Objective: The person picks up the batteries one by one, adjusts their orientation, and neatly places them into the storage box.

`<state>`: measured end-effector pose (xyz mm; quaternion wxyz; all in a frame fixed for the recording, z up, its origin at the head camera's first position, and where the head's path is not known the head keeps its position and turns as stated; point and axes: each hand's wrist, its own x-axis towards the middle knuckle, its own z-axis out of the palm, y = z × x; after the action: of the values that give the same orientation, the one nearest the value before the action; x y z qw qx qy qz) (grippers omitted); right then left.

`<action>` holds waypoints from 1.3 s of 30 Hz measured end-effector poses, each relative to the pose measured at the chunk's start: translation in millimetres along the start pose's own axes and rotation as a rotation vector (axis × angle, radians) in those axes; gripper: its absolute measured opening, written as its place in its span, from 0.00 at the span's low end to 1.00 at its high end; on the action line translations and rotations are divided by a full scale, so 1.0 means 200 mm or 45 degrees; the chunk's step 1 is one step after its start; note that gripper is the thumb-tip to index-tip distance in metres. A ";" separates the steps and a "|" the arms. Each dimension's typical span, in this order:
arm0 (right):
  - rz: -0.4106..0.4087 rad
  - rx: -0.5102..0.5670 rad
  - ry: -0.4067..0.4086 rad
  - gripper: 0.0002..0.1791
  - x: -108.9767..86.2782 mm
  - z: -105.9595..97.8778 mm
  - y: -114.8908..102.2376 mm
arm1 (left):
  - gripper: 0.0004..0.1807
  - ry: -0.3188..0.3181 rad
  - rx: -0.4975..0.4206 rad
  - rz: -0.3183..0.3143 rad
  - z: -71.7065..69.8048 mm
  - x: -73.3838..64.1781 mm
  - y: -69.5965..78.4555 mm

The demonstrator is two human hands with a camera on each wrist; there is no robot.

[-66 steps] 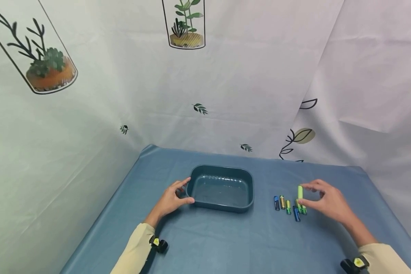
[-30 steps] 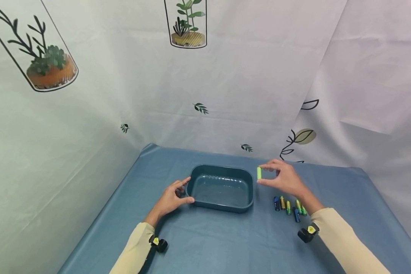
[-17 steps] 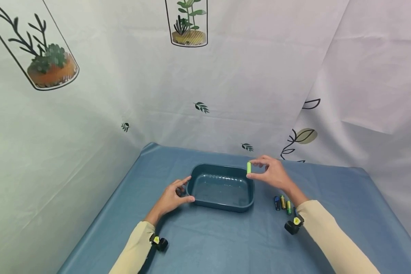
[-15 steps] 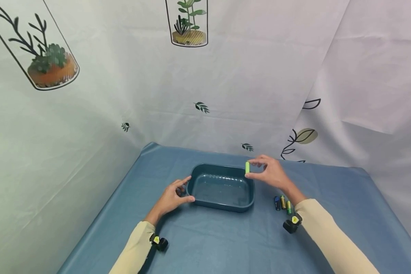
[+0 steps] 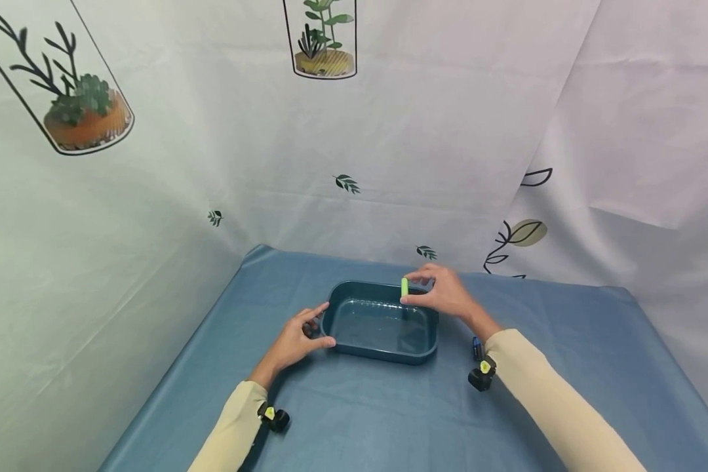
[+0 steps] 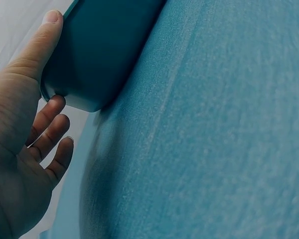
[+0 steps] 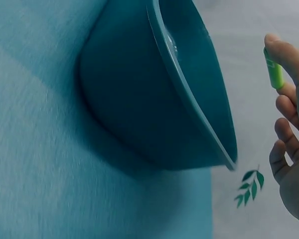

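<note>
A dark teal rectangular dish (image 5: 383, 356) stands on the table. My left hand (image 5: 295, 341) grips its left end; in the left wrist view the thumb lies along the dish wall (image 6: 102, 55), with a fingertip against the corner. Over the dish's right rear part, my right hand (image 5: 445, 293) pinches a light green battery (image 5: 404, 287) upright between thumb and fingertips. The right wrist view shows this green battery (image 7: 274, 72) beyond the dish rim, held at both ends. Nothing lies on the visible dish floor.
A blue battery (image 5: 476, 347) lies right of the dish, partly covered by the right wrist camera (image 5: 482, 375). The other loose batteries are hidden behind the right sleeve (image 5: 543, 380). A blue cloth (image 5: 360, 419) covers the table, with printed white curtains (image 5: 436, 131) behind.
From among the loose batteries on the right, my right hand has lifted the green battery and carried it leftward over the dish. The left hand and the dish stay in place.
</note>
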<state>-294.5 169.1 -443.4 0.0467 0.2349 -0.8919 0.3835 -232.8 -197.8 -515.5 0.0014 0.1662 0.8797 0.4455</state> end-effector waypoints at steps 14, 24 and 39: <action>0.060 0.147 -0.065 0.29 0.06 0.20 -0.09 | 0.47 0.018 0.016 0.027 0.00 0.00 -0.01; 0.035 0.211 -0.064 0.28 0.07 0.35 -0.14 | 0.46 0.022 0.013 0.024 0.01 0.01 -0.01; 0.097 0.213 -0.112 0.29 0.12 0.46 -0.19 | 0.46 0.022 -0.005 0.019 0.01 0.01 -0.01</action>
<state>-289.6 72.2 -475.4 -0.0266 0.2206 -0.8663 0.4474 -235.3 -196.0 -518.6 -0.0091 0.1689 0.8775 0.4487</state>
